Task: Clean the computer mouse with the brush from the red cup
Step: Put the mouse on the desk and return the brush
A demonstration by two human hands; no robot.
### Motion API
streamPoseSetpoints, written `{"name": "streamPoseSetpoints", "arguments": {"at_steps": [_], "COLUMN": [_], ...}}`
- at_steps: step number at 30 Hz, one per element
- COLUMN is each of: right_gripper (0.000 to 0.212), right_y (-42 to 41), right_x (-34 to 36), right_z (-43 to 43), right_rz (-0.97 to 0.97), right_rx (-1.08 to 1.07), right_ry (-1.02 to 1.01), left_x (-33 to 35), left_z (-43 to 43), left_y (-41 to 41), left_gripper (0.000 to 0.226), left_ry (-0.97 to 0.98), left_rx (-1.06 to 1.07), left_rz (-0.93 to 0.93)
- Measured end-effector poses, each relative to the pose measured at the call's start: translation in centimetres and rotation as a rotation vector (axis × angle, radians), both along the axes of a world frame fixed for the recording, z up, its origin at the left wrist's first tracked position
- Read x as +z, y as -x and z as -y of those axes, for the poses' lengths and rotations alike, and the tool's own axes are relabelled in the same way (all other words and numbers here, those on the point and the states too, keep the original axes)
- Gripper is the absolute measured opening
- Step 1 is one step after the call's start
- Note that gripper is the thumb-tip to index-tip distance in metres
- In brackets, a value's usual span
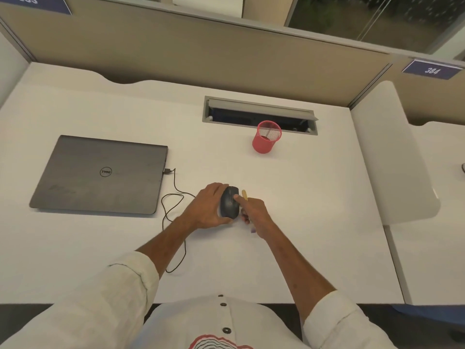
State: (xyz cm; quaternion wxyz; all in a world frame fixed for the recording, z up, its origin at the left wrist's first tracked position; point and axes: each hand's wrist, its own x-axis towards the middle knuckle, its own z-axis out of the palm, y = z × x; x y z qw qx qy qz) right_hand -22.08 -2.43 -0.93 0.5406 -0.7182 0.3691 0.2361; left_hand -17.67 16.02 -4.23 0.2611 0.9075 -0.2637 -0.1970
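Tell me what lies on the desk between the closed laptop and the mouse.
In the head view, only the black cable lies there, running in loops from the laptop toward the mouse, which the left hand holds.

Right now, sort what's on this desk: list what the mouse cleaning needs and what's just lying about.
For the job: mouse, brush, red cup, left hand, right hand.

Lying about: closed laptop, its cable.

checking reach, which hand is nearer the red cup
Right. The right hand sits below the red mesh cup; the left hand, gripping the mouse, lies further left.
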Motion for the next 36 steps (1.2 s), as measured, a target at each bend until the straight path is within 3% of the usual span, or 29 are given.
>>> {"name": "streamPoseSetpoints", "arguments": {"at_steps": [8,10,15,19,23,25,30,36], "right_gripper": [0.022,0.031,0.030,0.027,0.027,0.030,0.023,0.022], "right_y": [-1.4,-1.3,-1.1,-0.9,-1.1,-1.1,-1.8,-3.1], "right_x": [-0.4,-0.6,-1.1,-1.6,-1.7,-1.6,-1.2,-0.2], "right_z": [1.9,2.2,3.1,3.9,4.5,4.8,5.8,7.6], "right_rz": [0.040,0.093,0.247,0.245,0.281,0.334,0.399,0.407], "right_rx": [-0.103,-0.087,-0.169,-0.214,-0.243,-0.218,-0.152,-0.137], "right_ry": [-0.013,-0.035,-0.251,-0.409,-0.439,-0.409,-0.223,-0.099], "left_x": [-0.6,-0.6,-0.6,-0.8,-0.6,-0.3,0.7,1.9], "left_z": [-0.1,0.1,0.0,-0.1,-0.1,-0.1,0.4,2.7], "left_y": [-0.2,-0.3,-0.5,-0.6,-0.7,-0.8,-1.6,-3.1], "left_gripper": [0.108,0.109,0.112,0.117,0.122,0.112,0.060,0.056], "left_ry": [-0.066,-0.087,-0.142,-0.158,-0.130,-0.101,-0.003,-0.020], "left_rx": [0.008,0.003,-0.012,-0.021,-0.026,-0.007,0.105,0.133], "left_rz": [0.018,0.035,0.056,0.060,0.020,0.014,0.050,0.072]}}
